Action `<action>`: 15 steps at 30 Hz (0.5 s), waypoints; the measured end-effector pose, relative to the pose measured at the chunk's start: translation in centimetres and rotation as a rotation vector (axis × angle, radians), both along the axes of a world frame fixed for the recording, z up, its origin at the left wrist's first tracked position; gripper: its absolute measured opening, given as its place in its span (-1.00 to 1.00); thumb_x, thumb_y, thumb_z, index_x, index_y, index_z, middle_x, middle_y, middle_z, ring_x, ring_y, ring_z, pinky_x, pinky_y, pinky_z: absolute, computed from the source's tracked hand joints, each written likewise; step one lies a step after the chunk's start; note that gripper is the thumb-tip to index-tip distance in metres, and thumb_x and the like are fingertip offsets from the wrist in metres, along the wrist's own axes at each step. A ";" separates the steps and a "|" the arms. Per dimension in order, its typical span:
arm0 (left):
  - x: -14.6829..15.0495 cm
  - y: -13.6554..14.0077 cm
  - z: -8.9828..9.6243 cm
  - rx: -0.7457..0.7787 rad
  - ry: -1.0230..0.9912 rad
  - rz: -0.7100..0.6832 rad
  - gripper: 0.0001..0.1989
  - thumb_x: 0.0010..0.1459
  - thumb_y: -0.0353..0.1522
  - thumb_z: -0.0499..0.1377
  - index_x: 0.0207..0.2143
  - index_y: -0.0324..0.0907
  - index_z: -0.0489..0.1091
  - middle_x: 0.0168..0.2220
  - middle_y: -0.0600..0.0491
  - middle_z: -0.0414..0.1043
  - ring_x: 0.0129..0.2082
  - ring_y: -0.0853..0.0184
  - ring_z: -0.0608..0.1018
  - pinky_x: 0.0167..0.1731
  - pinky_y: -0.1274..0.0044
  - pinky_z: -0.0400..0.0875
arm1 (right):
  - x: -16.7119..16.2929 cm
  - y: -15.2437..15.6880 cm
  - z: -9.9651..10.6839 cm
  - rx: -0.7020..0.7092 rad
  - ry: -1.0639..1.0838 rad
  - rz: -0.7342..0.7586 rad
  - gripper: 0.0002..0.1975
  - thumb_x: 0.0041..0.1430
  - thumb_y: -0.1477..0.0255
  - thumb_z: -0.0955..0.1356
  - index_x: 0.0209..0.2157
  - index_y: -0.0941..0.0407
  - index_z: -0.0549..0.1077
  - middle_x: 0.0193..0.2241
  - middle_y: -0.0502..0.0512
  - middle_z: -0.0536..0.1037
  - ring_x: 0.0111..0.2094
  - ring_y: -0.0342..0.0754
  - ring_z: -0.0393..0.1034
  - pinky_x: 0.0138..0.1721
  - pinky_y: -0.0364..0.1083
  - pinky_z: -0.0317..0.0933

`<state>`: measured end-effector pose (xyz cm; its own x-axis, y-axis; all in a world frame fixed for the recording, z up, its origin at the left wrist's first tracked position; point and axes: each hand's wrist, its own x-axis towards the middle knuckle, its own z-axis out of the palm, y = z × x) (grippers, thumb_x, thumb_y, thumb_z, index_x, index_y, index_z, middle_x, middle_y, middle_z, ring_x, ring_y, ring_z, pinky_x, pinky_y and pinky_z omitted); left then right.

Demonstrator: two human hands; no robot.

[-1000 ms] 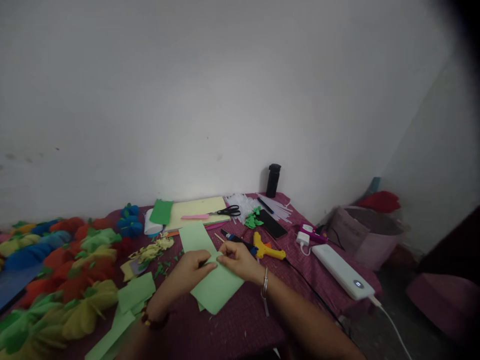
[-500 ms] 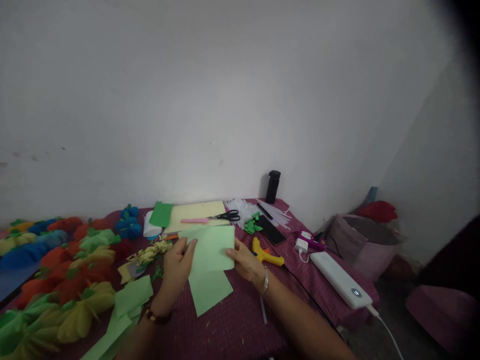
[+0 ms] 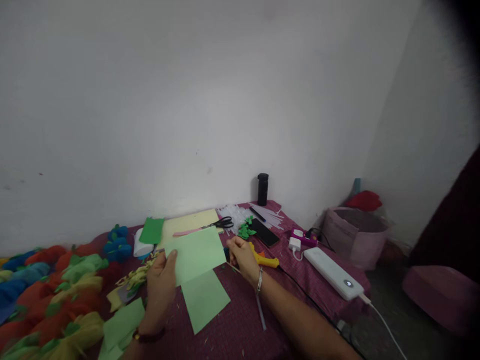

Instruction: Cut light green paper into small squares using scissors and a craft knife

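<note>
My left hand (image 3: 162,280) pinches the left edge of a light green paper sheet (image 3: 197,255), thumb on top. Below it, another light green sheet (image 3: 206,302) lies on the table, partly covered. At the upper sheet's right edge my right hand (image 3: 242,255) is closed with fingertips together. A thin pale line shows under its fingers, too small to name. Just behind that hand lies a yellow glue gun (image 3: 267,261), partly hidden. Scissors (image 3: 221,223) with black handles rest beyond the sheets on a pale yellow sheet (image 3: 191,221).
Colourful fabric flowers (image 3: 56,290) crowd the left side. Cut green paper pieces (image 3: 122,327) lie near my left forearm. Toward the back right are a phone (image 3: 264,233), green leaf cutouts (image 3: 246,229) and a black bottle (image 3: 263,190). A white power bank (image 3: 332,272) with a cable sits at the right.
My right hand has let go of the upper green sheet and closed its fingers beside its edge. The left hand still holds that sheet, now tilted. The camera view has shifted slightly right.
</note>
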<state>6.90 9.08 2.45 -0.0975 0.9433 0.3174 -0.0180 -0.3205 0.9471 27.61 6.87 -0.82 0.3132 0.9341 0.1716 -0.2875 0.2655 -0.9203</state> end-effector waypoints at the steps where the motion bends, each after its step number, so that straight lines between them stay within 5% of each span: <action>1: 0.0 0.1 -0.1 -0.045 -0.036 -0.037 -0.65 0.00 -0.07 0.17 -0.31 -0.15 0.40 -0.57 0.18 0.41 -0.64 0.39 0.39 -0.62 0.57 0.28 | 0.2 -0.2 0.2 0.021 0.014 0.049 -0.60 -0.04 0.05 0.38 -0.47 0.12 0.33 -0.69 -0.13 0.36 -0.75 -0.26 0.12 -0.73 -0.26 -0.01; 6: 0.9 0.2 -1.0 -0.061 0.040 -0.145 -0.66 -0.05 -0.07 0.21 -0.47 -0.16 0.33 -0.59 0.19 0.36 -0.61 0.40 0.38 -0.58 0.59 0.28 | 0.2 -0.9 0.5 0.050 -0.015 0.369 -0.51 -0.09 0.03 0.40 -0.29 0.15 0.44 -0.46 0.04 0.51 -0.53 -0.15 0.35 -0.48 -0.16 0.21; 10: 1.8 -0.1 -2.0 0.028 0.172 -0.149 -0.67 0.01 -0.10 0.17 -0.55 -0.15 0.23 -0.65 0.22 0.21 -0.63 0.43 0.28 -0.62 0.62 0.16 | -0.1 -0.3 -0.1 -0.069 -0.093 0.222 -0.53 -0.23 0.11 0.48 -0.37 0.19 0.45 -0.55 0.00 0.47 -0.57 -0.17 0.29 -0.49 -0.16 0.17; 15: 2.2 -0.3 -2.2 0.059 0.187 -0.146 -0.64 0.02 -0.14 0.16 -0.62 -0.13 0.10 -0.66 0.24 0.06 -0.64 0.46 0.18 -0.63 0.62 0.08 | 0.3 0.7 -0.2 -0.024 -0.131 0.008 -0.61 -0.05 0.08 0.35 -0.51 0.17 0.37 -0.65 -0.09 0.33 -0.64 -0.23 0.14 -0.60 -0.22 0.02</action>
<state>9.09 8.74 0.22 0.1036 0.9224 0.3720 0.1055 -0.3821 0.9181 27.93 7.56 -0.98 0.2820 0.9407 0.1884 -0.1668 0.2415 -0.9559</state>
